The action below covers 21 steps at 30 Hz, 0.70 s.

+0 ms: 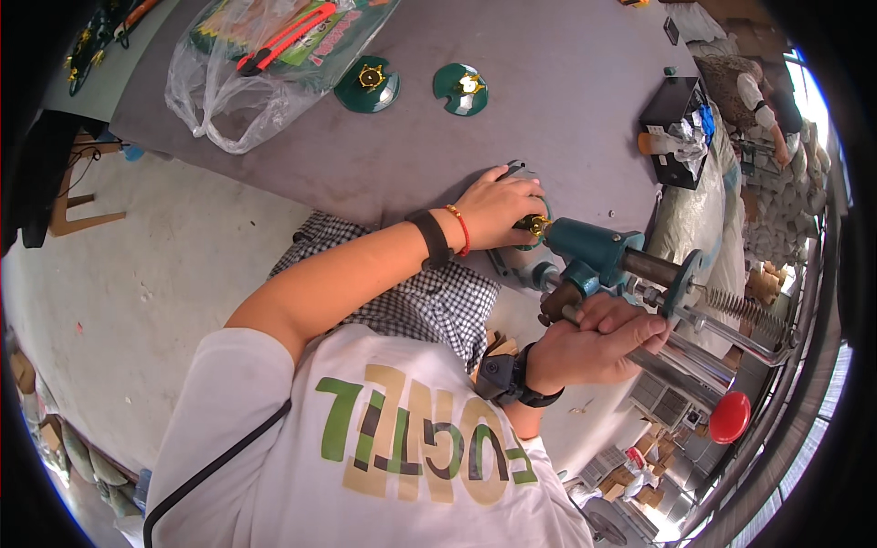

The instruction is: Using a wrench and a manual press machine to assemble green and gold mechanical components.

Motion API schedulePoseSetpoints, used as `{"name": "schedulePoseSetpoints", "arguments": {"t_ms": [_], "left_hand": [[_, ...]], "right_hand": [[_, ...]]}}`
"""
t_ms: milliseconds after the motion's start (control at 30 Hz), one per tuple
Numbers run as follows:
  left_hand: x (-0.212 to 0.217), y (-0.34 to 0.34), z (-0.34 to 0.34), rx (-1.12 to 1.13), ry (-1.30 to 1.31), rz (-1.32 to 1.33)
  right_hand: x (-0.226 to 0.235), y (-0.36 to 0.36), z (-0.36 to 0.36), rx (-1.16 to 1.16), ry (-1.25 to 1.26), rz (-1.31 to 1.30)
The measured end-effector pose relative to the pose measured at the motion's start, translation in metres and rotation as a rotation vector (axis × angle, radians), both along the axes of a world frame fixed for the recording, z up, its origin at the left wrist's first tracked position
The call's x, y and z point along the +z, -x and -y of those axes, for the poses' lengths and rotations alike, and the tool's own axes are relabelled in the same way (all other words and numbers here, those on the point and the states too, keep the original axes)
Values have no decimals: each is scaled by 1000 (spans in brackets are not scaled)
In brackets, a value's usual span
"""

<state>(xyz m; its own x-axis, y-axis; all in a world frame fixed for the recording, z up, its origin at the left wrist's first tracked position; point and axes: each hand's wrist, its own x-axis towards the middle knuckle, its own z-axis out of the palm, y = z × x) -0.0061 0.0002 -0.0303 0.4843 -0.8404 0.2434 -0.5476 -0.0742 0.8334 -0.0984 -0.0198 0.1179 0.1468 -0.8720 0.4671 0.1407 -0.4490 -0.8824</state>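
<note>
My left hand [498, 210] reaches over a dark green round piece at the nose of a teal hand press [585, 242], its fingers curled around the piece. A gold fitting [536, 225] shows between that hand and the press nose; most of the green piece is hidden under the fingers. Below the press body, my right hand [598, 338] is closed around the metal lever [671, 373], which ends in a red ball knob [730, 417]. Two green discs with gold crown-like centres, one darker-centred [370, 84] and one white-centred [462, 89], lie farther off on the grey tabletop [393, 155].
A clear plastic bag [224, 100] holds green pieces, with a red utility knife [288, 38] on top. At the right table edge stands a black box [674, 128] with plastic and tape. Wrapped bundles [708, 219] stand beyond it; another person [744, 91] works at the far right.
</note>
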Motion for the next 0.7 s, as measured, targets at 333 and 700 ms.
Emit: {"name": "schedulePoseSetpoints", "arguments": {"t_ms": [333, 700], "left_hand": [[11, 7, -9, 113, 40, 81], [12, 10, -9, 123, 31, 86]], "right_hand": [[0, 2, 2, 25, -17, 8], [-2, 7, 5, 60, -29, 16]]}}
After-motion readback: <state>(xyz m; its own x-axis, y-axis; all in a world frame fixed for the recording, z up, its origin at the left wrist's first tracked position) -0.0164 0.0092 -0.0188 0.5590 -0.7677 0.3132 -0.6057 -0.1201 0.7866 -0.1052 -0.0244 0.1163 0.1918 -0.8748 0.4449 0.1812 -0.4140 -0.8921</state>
